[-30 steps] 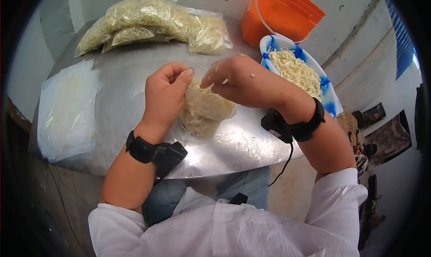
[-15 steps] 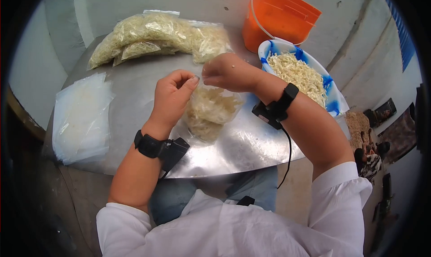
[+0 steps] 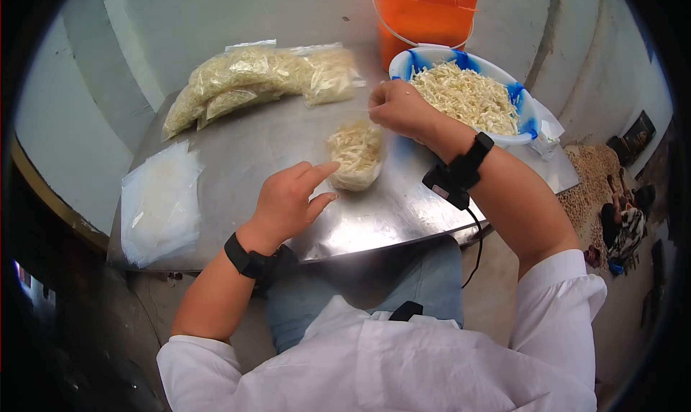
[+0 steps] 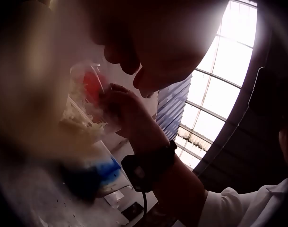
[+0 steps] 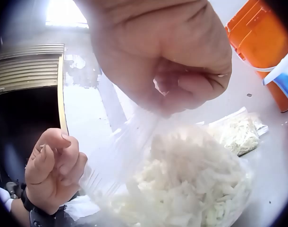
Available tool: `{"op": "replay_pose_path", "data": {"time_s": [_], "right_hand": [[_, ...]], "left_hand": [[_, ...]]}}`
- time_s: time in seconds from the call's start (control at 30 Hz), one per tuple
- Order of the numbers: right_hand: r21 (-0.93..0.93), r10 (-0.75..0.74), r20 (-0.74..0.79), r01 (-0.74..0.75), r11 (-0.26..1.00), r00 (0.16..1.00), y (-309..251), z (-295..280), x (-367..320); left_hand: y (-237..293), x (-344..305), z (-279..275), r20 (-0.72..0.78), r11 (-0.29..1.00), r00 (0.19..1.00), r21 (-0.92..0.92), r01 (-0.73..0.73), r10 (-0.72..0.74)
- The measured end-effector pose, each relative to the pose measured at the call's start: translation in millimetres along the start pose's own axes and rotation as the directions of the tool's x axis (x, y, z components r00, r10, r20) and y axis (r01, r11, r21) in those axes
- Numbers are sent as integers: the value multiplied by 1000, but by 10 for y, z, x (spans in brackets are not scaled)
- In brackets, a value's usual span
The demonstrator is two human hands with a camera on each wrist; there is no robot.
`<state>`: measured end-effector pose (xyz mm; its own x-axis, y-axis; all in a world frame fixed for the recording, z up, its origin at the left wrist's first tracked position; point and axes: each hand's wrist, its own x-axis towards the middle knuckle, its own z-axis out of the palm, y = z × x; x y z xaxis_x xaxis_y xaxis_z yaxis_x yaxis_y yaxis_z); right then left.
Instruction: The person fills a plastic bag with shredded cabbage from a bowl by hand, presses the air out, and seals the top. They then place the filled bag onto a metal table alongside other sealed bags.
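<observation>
A clear plastic bag [image 3: 355,174] of pale, cabbage-like shreds stands on the metal table, its upper edge drawn toward my right hand [image 3: 402,110]. The fingers of that hand are curled and pinch the thin plastic, which stretches below them in the right wrist view. My left hand [image 3: 288,200] is at the near left side of the bag, its fingers loosely bent and spread, with nothing held. In the right wrist view the left hand [image 5: 54,172] appears beside the bag's stretched wall. Through the plastic the shreds [image 5: 182,184] show as a loose heap.
A blue-and-white basin [image 3: 531,117] of loose shreds [image 3: 464,95] stands at the right, in front of an orange bucket [image 3: 425,20]. Several filled bags [image 3: 252,77] lie along the back. Flat clear bags [image 3: 160,203] are stacked at the left. The table's near edge [image 3: 360,252] curves before my lap.
My left hand has let go of the bag's edge and drawn back toward me, its fingers opening. The right hand keeps its pinch on the plastic. The head view has shifted.
</observation>
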<state>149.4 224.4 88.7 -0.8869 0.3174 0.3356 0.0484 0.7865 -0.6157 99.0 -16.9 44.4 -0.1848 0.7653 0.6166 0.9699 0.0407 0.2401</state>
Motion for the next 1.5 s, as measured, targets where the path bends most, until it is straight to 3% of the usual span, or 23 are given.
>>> {"op": "replay_pose_path", "data": {"time_s": [0.17, 0.23, 0.43, 0.53, 0.57, 0.63, 0.67, 0.7, 0.77, 0.8, 0.83, 0.87, 0.9, 0.97, 1.0, 1.07, 1.1, 1.17, 1.2, 1.27, 1.43, 1.5], "right_hand": [[17, -6, -73, 7, 1000, 997, 122, -18, -106], [4, -1, -100, 2, 1000, 995, 159, -50, -125], [33, -84, -172, 91, 995, 982, -137, -453, -55], [156, -117, -330, 177, 972, 937, -338, -594, -82], [161, -117, -327, 177, 971, 938, -268, -523, -67], [-15, -109, -221, 109, 994, 969, -52, -293, -75], [-14, -88, -109, 87, 996, 990, -63, -261, -121], [-14, -93, -115, 92, 996, 989, -88, -266, -142], [56, -159, -181, 172, 984, 970, -229, -317, -216], [59, -156, -180, 169, 984, 971, -217, -331, -208], [222, -139, -248, 196, 955, 959, -188, -343, -188], [375, -110, -314, 230, 898, 943, -149, -359, -169], [379, -103, -309, 222, 898, 945, -81, -343, -141], [78, -128, -137, 139, 987, 982, -57, -331, -107], [73, -132, -145, 144, 987, 981, -55, -385, -50], [362, -133, -198, 198, 911, 971, -284, -496, -86], [365, -126, -190, 189, 912, 974, -234, -452, -68], [119, -165, -144, 183, 976, 976, -190, -411, -34], [174, -183, -171, 212, 962, 968, -168, -452, -19], [207, -183, -180, 219, 954, 966, -216, -570, -37], [254, -161, -176, 202, 946, 971, -98, -416, -51], [406, -38, -66, 61, 912, 997, -123, -375, -117]], "left_hand": [[-211, 74, 77, 16, 983, 1000, 186, 5, -8], [-238, 137, 44, 88, 964, 995, 259, -66, 45], [-158, 647, -681, 153, 953, 984, 270, -136, 97], [-91, 876, -950, 137, 962, 988, 254, -101, 68], [-106, 887, -940, 132, 979, 990, 186, -79, 54], [-192, 785, -835, 143, 992, 989, 117, -48, 31], [-293, 727, -719, 190, 982, 977, 143, -125, 97], [-390, 708, -668, 234, 964, 958, 169, -206, 164], [-283, 714, -744, 195, 967, 967, 161, -198, 166], [-184, 713, -819, 79, 984, 989, 119, -133, 124], [-136, 705, -849, -31, 995, 997, 70, -70, 72], [-142, 701, -830, -77, 994, 992, 44, -100, 103], [-161, 703, -809, -71, 995, 993, 39, -96, 98], [-199, 768, -795, 179, 945, 964, 227, -234, 196], [-203, 838, -846, 175, 943, 963, 231, -241, 204], [-150, 903, -937, 81, 981, 988, 128, -145, 135], [-199, 882, -915, 85, 983, 988, 122, -137, 128], [-266, 882, -892, 218, 943, 958, 233, -239, 189], [-275, 904, -913, 215, 940, 956, 235, -249, 199], [-210, 871, -956, 41, 994, 996, 76, -77, 74], [-358, 748, -844, 27, 999, 999, -15, 45, -44], [-446, 676, -749, 7, 995, 996, -48, 92, -92]]}}
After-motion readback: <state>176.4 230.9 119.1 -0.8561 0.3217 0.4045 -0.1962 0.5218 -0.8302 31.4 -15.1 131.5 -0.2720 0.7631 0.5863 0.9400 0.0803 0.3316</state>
